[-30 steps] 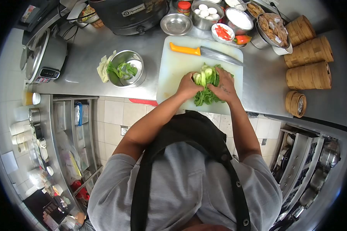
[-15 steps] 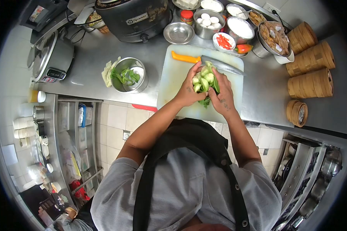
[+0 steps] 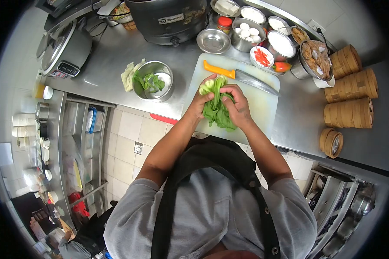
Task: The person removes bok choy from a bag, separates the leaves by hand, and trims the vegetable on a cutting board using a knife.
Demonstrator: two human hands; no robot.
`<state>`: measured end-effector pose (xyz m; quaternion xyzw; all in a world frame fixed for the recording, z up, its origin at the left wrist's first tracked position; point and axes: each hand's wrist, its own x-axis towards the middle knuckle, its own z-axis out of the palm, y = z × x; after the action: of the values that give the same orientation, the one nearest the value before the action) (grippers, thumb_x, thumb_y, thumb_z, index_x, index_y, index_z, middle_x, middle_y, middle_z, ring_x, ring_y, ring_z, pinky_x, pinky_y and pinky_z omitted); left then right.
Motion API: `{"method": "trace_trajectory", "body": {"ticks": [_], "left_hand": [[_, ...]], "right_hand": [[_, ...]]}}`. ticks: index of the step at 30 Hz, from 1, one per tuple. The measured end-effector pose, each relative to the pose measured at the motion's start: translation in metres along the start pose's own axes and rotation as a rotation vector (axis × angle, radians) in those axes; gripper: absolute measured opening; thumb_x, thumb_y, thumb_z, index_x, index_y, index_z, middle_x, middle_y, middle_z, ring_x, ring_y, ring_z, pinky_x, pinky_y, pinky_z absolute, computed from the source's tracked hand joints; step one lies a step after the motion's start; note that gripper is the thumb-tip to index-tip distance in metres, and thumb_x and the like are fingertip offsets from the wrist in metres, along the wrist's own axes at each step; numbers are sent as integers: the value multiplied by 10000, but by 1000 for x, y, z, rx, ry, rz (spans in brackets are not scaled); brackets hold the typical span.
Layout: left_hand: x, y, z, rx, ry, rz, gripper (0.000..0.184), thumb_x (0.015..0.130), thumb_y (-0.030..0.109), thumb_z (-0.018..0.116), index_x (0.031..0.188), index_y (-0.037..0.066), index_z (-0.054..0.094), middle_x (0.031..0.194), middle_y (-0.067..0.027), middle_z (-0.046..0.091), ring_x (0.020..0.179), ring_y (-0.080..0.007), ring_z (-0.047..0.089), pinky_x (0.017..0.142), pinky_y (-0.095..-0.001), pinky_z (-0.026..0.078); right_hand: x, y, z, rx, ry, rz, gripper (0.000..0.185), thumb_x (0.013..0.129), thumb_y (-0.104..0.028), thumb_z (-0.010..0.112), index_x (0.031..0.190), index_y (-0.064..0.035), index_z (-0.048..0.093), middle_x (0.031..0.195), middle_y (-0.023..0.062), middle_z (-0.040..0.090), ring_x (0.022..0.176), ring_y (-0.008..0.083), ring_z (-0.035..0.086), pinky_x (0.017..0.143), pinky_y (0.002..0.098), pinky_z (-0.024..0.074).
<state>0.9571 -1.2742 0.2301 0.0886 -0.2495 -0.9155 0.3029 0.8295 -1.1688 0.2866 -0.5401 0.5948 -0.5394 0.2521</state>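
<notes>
Over the pale cutting board (image 3: 257,123), a bunch of bok choy (image 3: 218,113) is held between both hands. Its pale stem ends point away from me, and the green leaves spread towards my body. My left hand (image 3: 199,103) is wrapped around the stems from the left. From the right, my right hand (image 3: 237,104) pinches the bunch where stems meet leaves, thumb on top. Beyond the hands, a knife (image 3: 256,82) with an orange handle lies across the far side of the board. Left of the board, a steel pot (image 3: 169,88) contains some green leaves (image 3: 151,82).
A pale leaf (image 3: 129,77) rests against the pot's left side. Behind the board stand an empty steel dish (image 3: 214,41), a bowl of eggs (image 3: 246,32), sliced red pepper (image 3: 261,56) and a whole pepper (image 3: 282,67). Bamboo steamers (image 3: 349,113) line the right; a cooker (image 3: 67,54) stands left.
The bok choy has been turned so that its leaves now fan out towards me. My right hand has shifted from cupping its side to pinching it. The camera view has moved slightly.
</notes>
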Motion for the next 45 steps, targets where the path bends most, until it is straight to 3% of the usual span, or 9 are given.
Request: {"method": "trace_trajectory", "body": {"ticks": [7, 13, 17, 19, 22, 28, 31, 34, 45], "left_hand": [[-18, 8, -36, -197, 63, -38, 738, 906, 384, 683, 1496, 73, 367, 1412, -132, 515, 1260, -293, 552, 1054, -447, 480], [-25, 60, -4, -71, 4, 76, 1015, 651, 539, 856, 1461, 116, 416, 1395, -135, 528, 1254, -331, 560, 1056, -535, 485], [-27, 72, -6, -193, 30, 86, 1006, 617, 412, 894, 1458, 140, 413, 1405, -121, 508, 1285, -339, 529, 1096, -511, 448], [-34, 74, -4, -173, 43, 108, 1016, 630, 447, 887, 1463, 116, 408, 1403, -123, 515, 1285, -339, 528, 1089, -525, 450], [-41, 77, -5, -160, 54, 129, 1048, 625, 452, 892, 1476, 104, 390, 1400, -128, 516, 1283, -338, 529, 1085, -521, 454], [-57, 78, -6, -129, 57, 125, 1059, 635, 461, 882, 1491, 111, 366, 1427, -133, 483, 1315, -339, 496, 1108, -528, 426], [-63, 77, -6, -112, 50, 131, 1041, 642, 466, 880, 1482, 110, 379, 1429, -128, 478, 1318, -340, 492, 1104, -537, 427], [-65, 77, -4, -91, 41, 137, 1026, 653, 479, 877, 1474, 109, 386, 1410, -127, 498, 1299, -339, 512, 1088, -530, 448], [-71, 74, 8, -60, 105, 147, 963, 711, 474, 822, 1478, 78, 394, 1393, -153, 522, 1265, -332, 540, 1076, -481, 453]], "right_hand": [[39, -55, 2, -439, -386, -162, 288, 883, -222, 693, 1128, -82, 635, 1174, 137, 641, 1176, 332, 544, 989, 433, 416], [114, -27, -6, 322, -294, 289, 271, 956, -287, 655, 1092, -52, 643, 1213, 87, 655, 1154, 197, 592, 1013, 378, 449], [190, 92, -15, -701, 238, 408, 621, 838, -580, 688, 947, 31, 690, 917, 206, 717, 936, 300, 697, 807, 386, 528], [213, 126, -22, -737, 59, 739, 524, 803, -530, 697, 856, -11, 740, 980, 217, 727, 969, 327, 701, 887, 410, 523], [213, 152, -23, -777, 60, 592, 526, 840, -452, 677, 654, 39, 689, 672, 198, 697, 706, 306, 724, 754, 407, 561], [222, 159, -36, -613, 181, 576, 283, 798, -204, 625, 651, 31, 680, 594, 154, 679, 651, 272, 718, 738, 410, 567], [222, 166, -40, -756, 295, 243, 245, 810, -180, 627, 709, 39, 673, 672, 212, 688, 714, 345, 718, 756, 426, 560], [222, 114, -36, -845, 276, 259, 228, 786, -165, 648, 871, 46, 643, 882, 296, 683, 878, 453, 682, 789, 494, 542], [196, 70, -48, -868, 262, -14, 158, 865, -148, 593, 944, -13, 577, 810, 277, 668, 785, 469, 655, 702, 534, 515]]}}
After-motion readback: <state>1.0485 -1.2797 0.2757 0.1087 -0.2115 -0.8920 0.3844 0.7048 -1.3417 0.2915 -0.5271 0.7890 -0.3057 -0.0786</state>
